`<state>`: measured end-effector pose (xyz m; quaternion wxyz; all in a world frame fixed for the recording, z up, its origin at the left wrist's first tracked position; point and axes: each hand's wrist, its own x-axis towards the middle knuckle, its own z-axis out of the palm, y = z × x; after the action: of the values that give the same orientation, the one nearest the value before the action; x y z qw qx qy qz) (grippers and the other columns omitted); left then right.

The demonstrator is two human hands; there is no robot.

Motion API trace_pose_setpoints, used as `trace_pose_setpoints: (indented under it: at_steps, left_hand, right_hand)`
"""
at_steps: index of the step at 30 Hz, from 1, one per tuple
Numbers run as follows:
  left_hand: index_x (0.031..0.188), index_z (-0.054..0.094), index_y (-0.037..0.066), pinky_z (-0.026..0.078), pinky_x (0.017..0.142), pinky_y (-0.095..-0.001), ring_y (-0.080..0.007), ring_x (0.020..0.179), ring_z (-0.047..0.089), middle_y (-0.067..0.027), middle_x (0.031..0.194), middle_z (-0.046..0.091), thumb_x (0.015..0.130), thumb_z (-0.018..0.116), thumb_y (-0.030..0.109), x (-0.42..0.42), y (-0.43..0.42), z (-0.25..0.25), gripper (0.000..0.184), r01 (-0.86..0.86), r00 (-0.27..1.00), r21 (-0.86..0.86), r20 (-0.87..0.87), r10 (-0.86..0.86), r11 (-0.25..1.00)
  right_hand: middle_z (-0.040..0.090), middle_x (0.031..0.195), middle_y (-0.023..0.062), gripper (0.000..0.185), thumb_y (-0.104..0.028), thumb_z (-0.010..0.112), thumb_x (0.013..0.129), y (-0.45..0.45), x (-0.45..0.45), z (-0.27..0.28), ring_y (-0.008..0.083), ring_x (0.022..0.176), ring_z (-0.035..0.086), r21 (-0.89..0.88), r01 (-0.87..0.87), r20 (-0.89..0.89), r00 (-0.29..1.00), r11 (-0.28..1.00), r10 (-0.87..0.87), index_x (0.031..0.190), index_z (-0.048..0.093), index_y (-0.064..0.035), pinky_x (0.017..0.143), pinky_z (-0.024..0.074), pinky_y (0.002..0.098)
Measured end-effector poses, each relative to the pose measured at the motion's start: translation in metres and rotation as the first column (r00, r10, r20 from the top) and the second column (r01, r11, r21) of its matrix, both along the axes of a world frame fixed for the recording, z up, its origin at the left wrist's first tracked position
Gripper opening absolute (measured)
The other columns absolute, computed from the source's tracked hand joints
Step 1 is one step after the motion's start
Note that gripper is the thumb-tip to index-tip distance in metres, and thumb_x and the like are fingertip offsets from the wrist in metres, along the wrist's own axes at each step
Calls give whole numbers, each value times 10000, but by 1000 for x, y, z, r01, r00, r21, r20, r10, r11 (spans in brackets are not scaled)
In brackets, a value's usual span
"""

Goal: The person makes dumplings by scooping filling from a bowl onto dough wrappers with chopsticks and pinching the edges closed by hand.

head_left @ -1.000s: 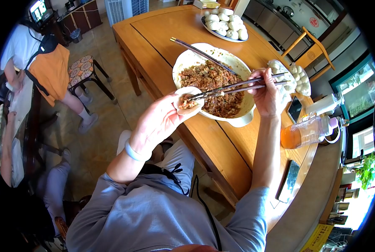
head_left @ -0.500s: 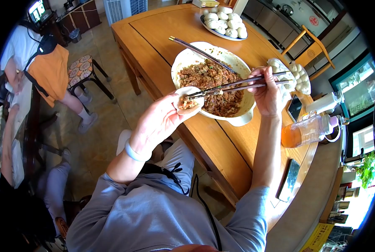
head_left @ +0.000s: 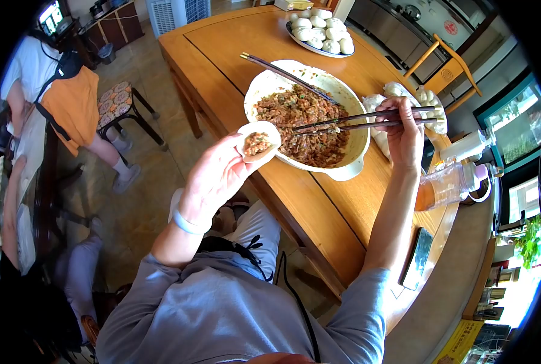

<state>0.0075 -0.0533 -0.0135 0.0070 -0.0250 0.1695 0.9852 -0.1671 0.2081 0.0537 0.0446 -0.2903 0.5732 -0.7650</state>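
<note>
My left hand (head_left: 217,173) holds a round dumpling wrapper (head_left: 269,132) by its edge, with a small heap of meat filling (head_left: 257,144) in its middle. In my right hand (head_left: 402,136) is a pair of dark chopsticks (head_left: 367,116), gripped near their back ends. Their tips are over the chopped meat filling (head_left: 307,142) in the large white bowl (head_left: 347,172). A second pair of chopsticks (head_left: 282,73) lies across the bowl's far left rim. The wrapper is just off the bowl's near left side.
A plate of white buns (head_left: 319,33) stands at the table's far end. Plastic bags (head_left: 376,130), a bottle of orange drink (head_left: 443,187) and a phone (head_left: 417,259) are at the right. On the left are a patterned stool (head_left: 115,102) and a person in orange shorts (head_left: 73,106).
The chopsticks have left the wrapper and moved right, over the bowl, leaving filling on the wrapper. My left hand has shifted slightly left with the wrapper.
</note>
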Motion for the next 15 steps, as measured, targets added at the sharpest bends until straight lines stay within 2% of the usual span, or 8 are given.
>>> trace_pose_setpoints:
  at_steps: [2,3,9,15]
  left_hand:
    - [1167,399,-136,406,1004,-409,-294,1115,498,-230,1188,488,924,394,100,0,-1,2,339,-25,999,-11,37,25,1000]
    - [1166,399,-136,406,1005,-410,-295,1116,497,-230,1186,489,923,397,100,1,-2,3,339,-38,998,-17,56,38,999]
    - [1158,401,-136,401,1008,-415,-303,1118,495,-233,1181,487,921,406,98,1,-4,2,333,-63,996,-28,64,65,998]
    - [1159,408,-128,395,1012,-412,-304,1125,490,-227,1181,492,924,399,102,1,-6,1,329,-64,996,-14,62,65,998]
  right_hand:
    - [622,806,125,281,-238,484,923,3,0,1,173,670,625,213,82,-76,995,974,-67,906,578,26,578,544,256]
    - [634,804,122,279,-242,512,911,1,1,1,179,679,638,259,75,-61,996,963,-61,883,590,23,599,542,265]
    - [648,828,116,258,-227,575,874,-24,16,-3,189,715,646,295,-57,-79,993,954,84,892,615,27,638,553,292]
    - [643,812,98,298,-273,590,863,-35,15,-15,168,730,638,290,-40,-20,999,956,48,884,622,22,628,550,277]
